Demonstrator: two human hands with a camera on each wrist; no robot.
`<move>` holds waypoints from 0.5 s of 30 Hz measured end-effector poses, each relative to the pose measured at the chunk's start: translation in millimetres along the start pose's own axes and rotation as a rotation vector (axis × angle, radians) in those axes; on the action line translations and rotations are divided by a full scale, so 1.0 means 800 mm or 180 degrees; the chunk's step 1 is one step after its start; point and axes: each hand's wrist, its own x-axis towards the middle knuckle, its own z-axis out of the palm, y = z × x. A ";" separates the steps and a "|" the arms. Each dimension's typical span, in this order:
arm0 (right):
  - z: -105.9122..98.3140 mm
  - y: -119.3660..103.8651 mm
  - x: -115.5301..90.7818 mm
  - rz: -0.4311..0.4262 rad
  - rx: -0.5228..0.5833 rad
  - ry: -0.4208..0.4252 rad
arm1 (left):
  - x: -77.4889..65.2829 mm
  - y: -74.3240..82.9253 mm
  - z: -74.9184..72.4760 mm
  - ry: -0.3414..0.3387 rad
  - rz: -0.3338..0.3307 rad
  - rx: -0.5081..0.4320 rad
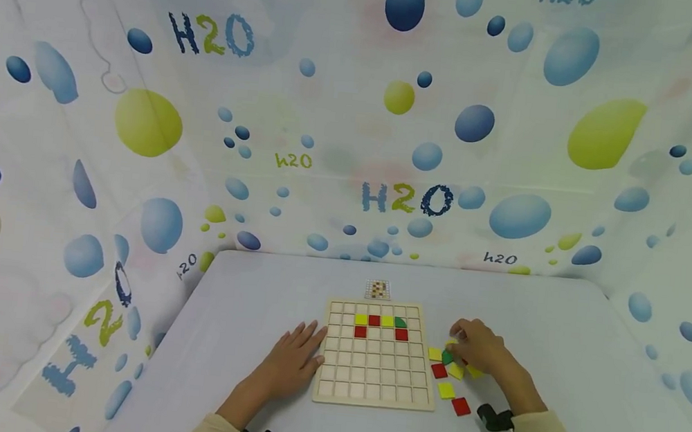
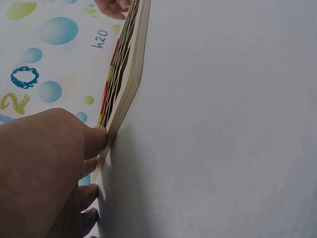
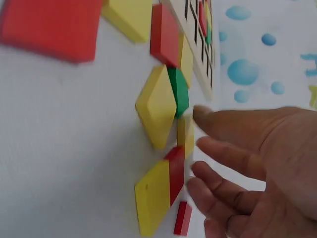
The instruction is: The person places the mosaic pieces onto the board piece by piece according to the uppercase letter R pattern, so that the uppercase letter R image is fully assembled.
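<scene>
A square wooden grid board (image 1: 365,404) lies on the table with several coloured tiles in its upper rows: yellow, red and one rounded green tile (image 1: 400,323). My left hand (image 1: 289,362) rests at the board's left side, fingers extended; in the left wrist view its thumb (image 2: 94,141) touches the rim. Over the loose tiles right of the board hovers my right hand (image 1: 482,349), fingers loosely bent. In the right wrist view, its thumb and fingers stand apart beside a yellow tile (image 3: 185,136), with nothing between them. A green tile (image 3: 179,92) lies nearby.
A small patterned card (image 1: 378,289) lies just beyond the board's far edge. Loose red tiles (image 1: 461,406) and yellow tiles (image 1: 446,390) lie nearer the front, on the white table (image 1: 239,289). A printed curtain hangs behind the table.
</scene>
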 end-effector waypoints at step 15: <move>0.024 -0.025 0.018 -0.0332 -0.0160 0.0083 | -0.001 0.004 -0.002 0.0034 -0.0014 -0.0020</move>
